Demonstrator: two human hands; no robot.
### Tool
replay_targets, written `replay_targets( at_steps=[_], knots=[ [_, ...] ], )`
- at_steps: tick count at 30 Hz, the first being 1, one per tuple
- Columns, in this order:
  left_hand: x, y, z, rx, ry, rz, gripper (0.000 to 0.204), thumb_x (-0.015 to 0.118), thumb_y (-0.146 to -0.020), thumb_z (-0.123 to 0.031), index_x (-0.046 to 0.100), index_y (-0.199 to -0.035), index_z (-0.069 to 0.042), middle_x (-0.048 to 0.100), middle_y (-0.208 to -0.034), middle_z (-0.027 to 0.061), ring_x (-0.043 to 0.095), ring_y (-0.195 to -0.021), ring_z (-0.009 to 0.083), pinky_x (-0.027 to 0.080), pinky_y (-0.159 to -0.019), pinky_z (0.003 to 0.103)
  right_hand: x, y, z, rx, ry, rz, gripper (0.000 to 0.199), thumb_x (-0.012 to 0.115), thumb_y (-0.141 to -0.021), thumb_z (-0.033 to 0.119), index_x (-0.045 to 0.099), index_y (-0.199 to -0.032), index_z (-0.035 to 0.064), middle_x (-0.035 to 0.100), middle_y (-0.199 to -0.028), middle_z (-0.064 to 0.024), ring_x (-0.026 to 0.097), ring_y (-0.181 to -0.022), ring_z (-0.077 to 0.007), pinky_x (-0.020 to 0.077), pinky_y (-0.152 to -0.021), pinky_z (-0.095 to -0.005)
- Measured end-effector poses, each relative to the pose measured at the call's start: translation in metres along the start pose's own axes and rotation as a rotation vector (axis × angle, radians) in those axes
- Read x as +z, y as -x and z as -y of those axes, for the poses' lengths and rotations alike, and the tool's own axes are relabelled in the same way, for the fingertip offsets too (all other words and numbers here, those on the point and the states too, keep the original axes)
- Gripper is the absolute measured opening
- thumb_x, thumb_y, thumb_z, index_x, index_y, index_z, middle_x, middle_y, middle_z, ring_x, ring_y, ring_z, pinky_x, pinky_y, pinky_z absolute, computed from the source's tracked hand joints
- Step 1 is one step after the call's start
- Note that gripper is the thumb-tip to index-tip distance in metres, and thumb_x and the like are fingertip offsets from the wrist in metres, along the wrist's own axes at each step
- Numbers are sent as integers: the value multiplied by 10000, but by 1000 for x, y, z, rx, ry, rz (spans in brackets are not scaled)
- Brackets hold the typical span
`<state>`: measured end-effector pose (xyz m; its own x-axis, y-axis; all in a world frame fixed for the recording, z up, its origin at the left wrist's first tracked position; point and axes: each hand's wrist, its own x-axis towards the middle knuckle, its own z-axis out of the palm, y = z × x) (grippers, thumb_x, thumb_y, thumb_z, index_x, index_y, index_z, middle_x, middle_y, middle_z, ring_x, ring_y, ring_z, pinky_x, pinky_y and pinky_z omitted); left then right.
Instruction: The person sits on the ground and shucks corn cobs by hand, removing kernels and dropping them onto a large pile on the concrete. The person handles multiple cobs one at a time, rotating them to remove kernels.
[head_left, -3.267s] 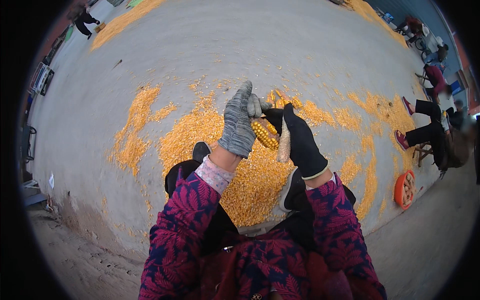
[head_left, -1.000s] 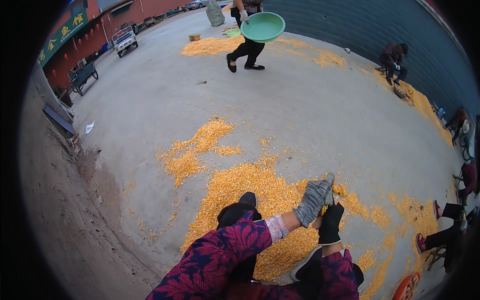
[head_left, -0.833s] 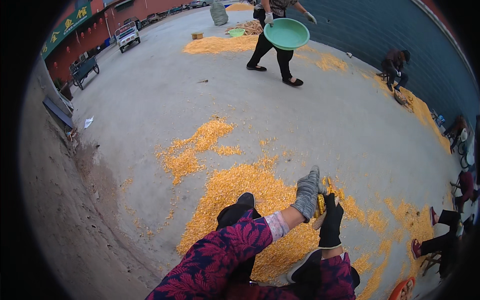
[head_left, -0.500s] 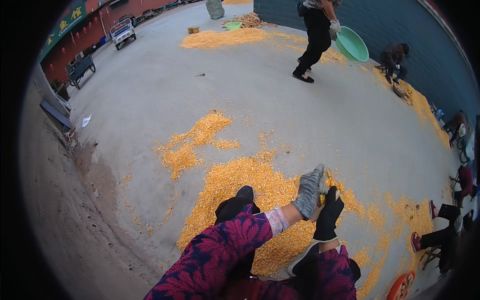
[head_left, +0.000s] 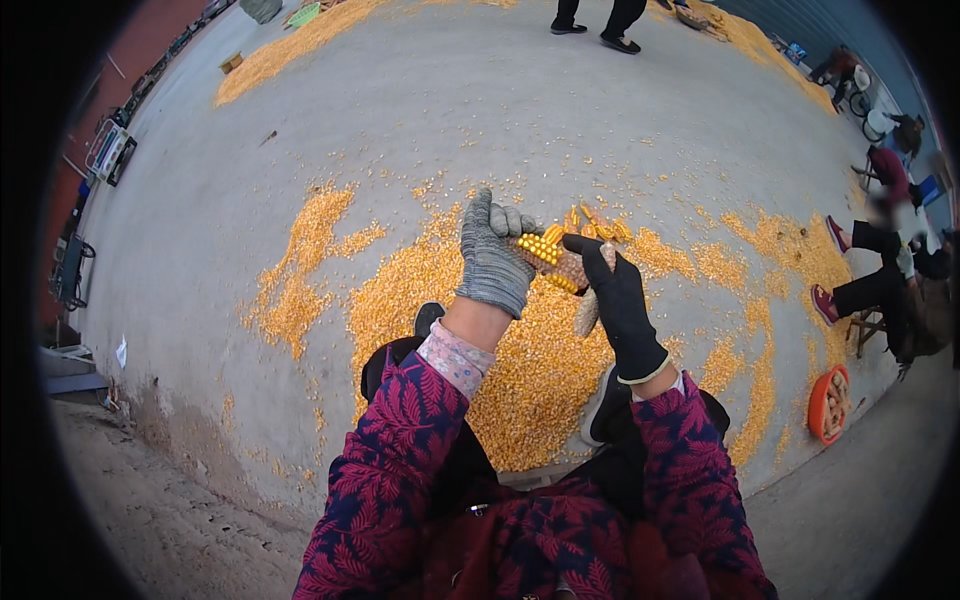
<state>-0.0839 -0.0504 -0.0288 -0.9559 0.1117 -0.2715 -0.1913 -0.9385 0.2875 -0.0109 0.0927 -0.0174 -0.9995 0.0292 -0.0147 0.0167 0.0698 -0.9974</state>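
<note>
My left hand [head_left: 492,255], in a grey knit glove, grips one end of a corn cob [head_left: 548,260] with yellow kernels still on it. My right hand [head_left: 618,300], in a black glove, holds the cob's other end, where the bare pale core [head_left: 588,312] sticks out below. Both hands are raised in front of me over a heap of loose yellow kernels [head_left: 520,360] spread on the grey concrete ground between my legs.
More kernel patches [head_left: 300,270] lie to the left and right [head_left: 790,250]. An orange basket of cobs [head_left: 828,402] stands at the right. A seated person [head_left: 880,280] works at the right edge. Another person's legs [head_left: 595,15] stand at the top. Bare dirt [head_left: 160,500] lies lower left.
The view has tilted down from the yard to my hands. My hands have come up and closer, holding the cob. The person with the green basin has left the frame except for legs.
</note>
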Motion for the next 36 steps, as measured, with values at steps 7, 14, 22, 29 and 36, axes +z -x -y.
replay_targets(
  at_steps=[7, 14, 22, 29, 36],
  knots=[
    [-6, 6, 12, 116, -299, -44, 311, 563, -855, -385, 579, -837, -76, 597, -811, 71, 587, -802, 207, 487, -778, 352, 21, 10, -4, 51, -126, -121, 369, 636, -822, 210, 562, -1126, 15, 610, -768, -39, 572, -575, -94, 461, -525, -226],
    [-8, 21, 44, 204, -770, 91, 236, 532, -902, -220, 512, -1085, -72, 584, -975, 35, 549, -891, 121, 453, -779, 254, 20, 6, -4, 21, -264, -199, 354, 610, -835, 150, 543, -1155, 16, 619, -846, -48, 571, -622, -90, 472, -546, -225],
    [-6, 18, 46, 161, -683, 44, 221, 505, -914, -229, 501, -1057, -60, 597, -885, 64, 571, -793, 133, 479, -721, 256, 25, 13, 0, -127, 118, -168, 454, 584, -831, 221, 463, -1223, 26, 595, -1028, -220, 595, -949, -325, 479, -748, -366],
    [-23, 6, 46, 219, -705, 141, 391, 461, -918, -359, 513, -1156, -53, 616, -787, 91, 590, -700, 185, 505, -652, 293, 27, 22, 5, -212, 263, -202, 425, 562, -828, 257, 456, -1189, 58, 583, -1010, -225, 560, -923, -396, 476, -746, -425],
    [-21, 7, 38, 177, -815, 181, 407, 461, -914, -379, 522, -1141, -48, 620, -793, 99, 600, -708, 192, 511, -652, 302, 24, 24, 9, -220, 358, -187, 459, 558, -830, 274, 425, -1218, 66, 586, -994, -229, 565, -898, -401, 474, -731, -451]
  ],
)
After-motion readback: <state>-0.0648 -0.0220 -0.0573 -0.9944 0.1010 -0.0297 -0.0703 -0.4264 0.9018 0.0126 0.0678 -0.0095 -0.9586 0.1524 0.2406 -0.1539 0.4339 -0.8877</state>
